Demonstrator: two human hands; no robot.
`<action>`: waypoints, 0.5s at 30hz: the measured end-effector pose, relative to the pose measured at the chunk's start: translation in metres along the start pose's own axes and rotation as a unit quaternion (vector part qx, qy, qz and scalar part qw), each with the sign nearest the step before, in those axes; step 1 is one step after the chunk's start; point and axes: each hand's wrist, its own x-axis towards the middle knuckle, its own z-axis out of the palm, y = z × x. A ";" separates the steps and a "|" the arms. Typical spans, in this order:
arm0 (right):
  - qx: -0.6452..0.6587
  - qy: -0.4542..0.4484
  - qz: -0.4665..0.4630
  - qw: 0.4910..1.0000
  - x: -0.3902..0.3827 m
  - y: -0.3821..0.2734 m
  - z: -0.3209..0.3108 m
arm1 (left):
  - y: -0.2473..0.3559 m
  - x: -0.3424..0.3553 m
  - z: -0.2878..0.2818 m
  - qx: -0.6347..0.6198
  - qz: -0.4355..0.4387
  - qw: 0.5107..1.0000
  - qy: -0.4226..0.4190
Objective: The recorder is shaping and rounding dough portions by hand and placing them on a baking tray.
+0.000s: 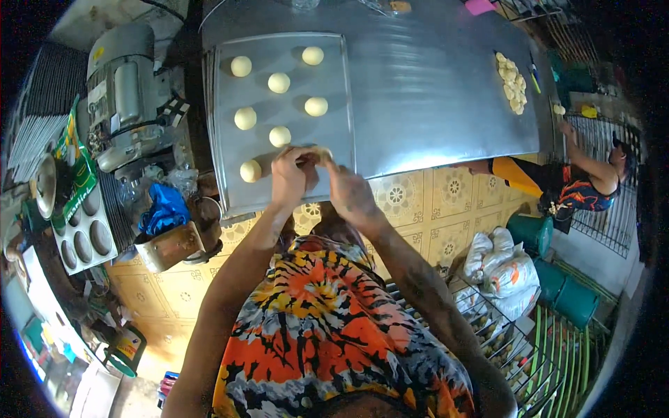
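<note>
Over the near edge of a metal baking tray, my two hands meet. My left hand is closed, its fingers curled around a pale piece of dough that shows only in part. The fingers of my right hand press together against the same dough from the right. Several smooth, round dough balls lie spaced apart on the tray. The nearest dough ball sits just left of my left hand, and another dough ball is right beyond it.
Dough pieces are heaped at the right end of the steel table. Past that end, another person reaches toward the table. A machine and a muffin pan stand at left. White sacks and green bins are at right.
</note>
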 end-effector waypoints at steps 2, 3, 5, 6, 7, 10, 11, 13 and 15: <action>-0.013 -0.035 0.030 0.999 -0.036 -0.008 -0.006 | 0.001 0.003 0.001 0.005 -0.028 1.000 0.005; -0.026 -0.068 0.061 0.995 -0.047 -0.010 -0.007 | 0.003 0.003 0.002 0.007 -0.042 0.999 0.004; -0.013 -0.032 0.059 0.998 -0.027 -0.009 -0.007 | 0.007 0.004 -0.003 0.012 -0.018 1.000 -0.013; -0.002 0.003 0.057 0.998 -0.011 -0.010 -0.008 | 0.011 0.003 -0.007 0.013 0.004 0.999 -0.030; 0.009 0.038 0.055 0.998 0.003 -0.010 -0.008 | 0.013 0.002 -0.010 0.015 0.027 0.998 -0.047; -0.014 0.055 0.052 0.997 0.001 0.000 0.010 | 0.014 -0.002 -0.009 0.017 0.000 0.997 -0.073; -0.046 0.037 0.047 0.997 -0.007 0.008 0.024 | 0.013 -0.004 -0.008 0.020 -0.048 0.996 -0.077; -0.109 -0.001 0.033 0.993 -0.016 0.016 0.040 | 0.011 -0.005 -0.008 0.026 -0.143 0.986 -0.082; -0.087 -0.025 0.063 0.994 -0.023 -0.002 0.028 | 0.008 -0.005 -0.009 0.026 -0.109 0.992 -0.062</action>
